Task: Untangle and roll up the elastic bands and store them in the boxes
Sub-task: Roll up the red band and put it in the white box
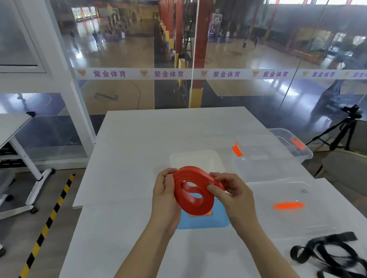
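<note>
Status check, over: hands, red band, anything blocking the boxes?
Left hand and right hand both gripping red band, coiled, held above table. Black band loose, tangled, near right. Clear box open, unobstructed.

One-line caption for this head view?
Both hands coil a red elastic band above the white table; black band waits.

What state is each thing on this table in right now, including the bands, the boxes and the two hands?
Red band: coiled into a roll, held above the table.
Left hand: gripping the roll's left side.
Right hand: pinching the roll's right edge.
Black band: loose and tangled, lying on the table.
Clear box: open, with orange latches.
Clear lid: lying flat on the table, off any box.
Blue lid: flat on the table beneath the hands.
</note>
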The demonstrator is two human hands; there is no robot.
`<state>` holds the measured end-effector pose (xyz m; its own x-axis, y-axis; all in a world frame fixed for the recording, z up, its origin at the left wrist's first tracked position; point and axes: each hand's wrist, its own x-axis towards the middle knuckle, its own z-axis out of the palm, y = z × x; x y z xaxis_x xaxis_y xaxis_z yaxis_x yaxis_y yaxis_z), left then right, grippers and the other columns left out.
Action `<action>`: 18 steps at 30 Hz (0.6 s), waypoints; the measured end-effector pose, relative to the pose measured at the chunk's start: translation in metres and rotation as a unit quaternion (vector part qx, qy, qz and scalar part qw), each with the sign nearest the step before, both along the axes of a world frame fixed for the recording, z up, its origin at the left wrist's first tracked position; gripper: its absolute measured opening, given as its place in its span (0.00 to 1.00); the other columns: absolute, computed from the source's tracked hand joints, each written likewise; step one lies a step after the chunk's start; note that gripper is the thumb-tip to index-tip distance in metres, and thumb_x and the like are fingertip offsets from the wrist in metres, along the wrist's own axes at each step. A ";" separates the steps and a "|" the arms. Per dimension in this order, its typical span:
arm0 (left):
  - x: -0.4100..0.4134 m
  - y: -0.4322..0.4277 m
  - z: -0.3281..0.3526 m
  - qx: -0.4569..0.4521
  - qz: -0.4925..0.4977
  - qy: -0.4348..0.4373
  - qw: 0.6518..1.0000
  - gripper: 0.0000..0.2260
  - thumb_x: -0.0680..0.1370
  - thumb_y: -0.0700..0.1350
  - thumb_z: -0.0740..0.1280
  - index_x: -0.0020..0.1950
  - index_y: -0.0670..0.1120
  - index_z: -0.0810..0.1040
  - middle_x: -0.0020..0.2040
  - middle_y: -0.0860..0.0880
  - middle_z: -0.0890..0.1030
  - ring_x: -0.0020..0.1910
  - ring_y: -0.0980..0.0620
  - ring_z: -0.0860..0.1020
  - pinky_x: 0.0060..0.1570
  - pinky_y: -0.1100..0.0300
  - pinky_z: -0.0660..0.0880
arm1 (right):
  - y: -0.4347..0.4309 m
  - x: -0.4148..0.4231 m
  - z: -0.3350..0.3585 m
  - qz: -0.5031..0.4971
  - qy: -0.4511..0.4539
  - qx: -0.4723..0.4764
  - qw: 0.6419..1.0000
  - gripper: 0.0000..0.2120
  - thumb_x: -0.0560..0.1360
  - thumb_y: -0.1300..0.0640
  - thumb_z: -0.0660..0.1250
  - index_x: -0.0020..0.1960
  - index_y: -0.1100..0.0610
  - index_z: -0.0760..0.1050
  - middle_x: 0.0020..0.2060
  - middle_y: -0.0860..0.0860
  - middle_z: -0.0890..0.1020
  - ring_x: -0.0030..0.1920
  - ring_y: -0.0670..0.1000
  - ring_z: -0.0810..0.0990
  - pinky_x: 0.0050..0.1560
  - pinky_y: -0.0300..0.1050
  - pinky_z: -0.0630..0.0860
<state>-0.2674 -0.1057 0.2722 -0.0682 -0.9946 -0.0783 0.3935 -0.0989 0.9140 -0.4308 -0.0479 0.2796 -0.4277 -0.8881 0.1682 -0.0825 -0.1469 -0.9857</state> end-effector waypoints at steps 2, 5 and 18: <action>-0.002 -0.001 -0.007 0.012 -0.002 0.016 1.000 0.11 0.88 0.42 0.54 0.59 0.45 0.76 0.50 0.44 0.83 0.47 0.48 0.80 0.55 0.48 0.76 | 0.005 0.002 -0.009 -0.011 -0.012 0.005 1.000 0.10 0.73 0.67 0.78 0.51 0.56 0.83 0.54 0.46 0.89 0.51 0.46 0.86 0.48 0.37 0.82; -0.008 -0.005 -0.019 0.034 0.003 0.039 0.999 0.12 0.88 0.43 0.54 0.59 0.45 0.76 0.49 0.43 0.82 0.45 0.48 0.80 0.53 0.50 0.77 | 0.008 0.000 -0.024 -0.022 -0.010 0.021 0.999 0.11 0.73 0.66 0.79 0.52 0.54 0.86 0.57 0.46 0.86 0.54 0.46 0.85 0.52 0.37 0.81; -0.053 -0.072 -0.050 0.102 0.085 0.055 0.990 0.11 0.89 0.45 0.54 0.60 0.44 0.75 0.52 0.44 0.82 0.48 0.48 0.82 0.53 0.51 0.80 | -0.065 -0.025 -0.060 -0.049 -0.072 0.100 0.991 0.14 0.74 0.58 0.80 0.57 0.44 0.86 0.53 0.45 0.88 0.54 0.47 0.88 0.57 0.44 0.83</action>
<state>-0.3204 -0.1781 0.2226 0.0790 -0.9569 -0.2795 0.5158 -0.2007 0.8329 -0.4559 -0.1134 0.2191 -0.5201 -0.8508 -0.0752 0.0562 0.0537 -0.9970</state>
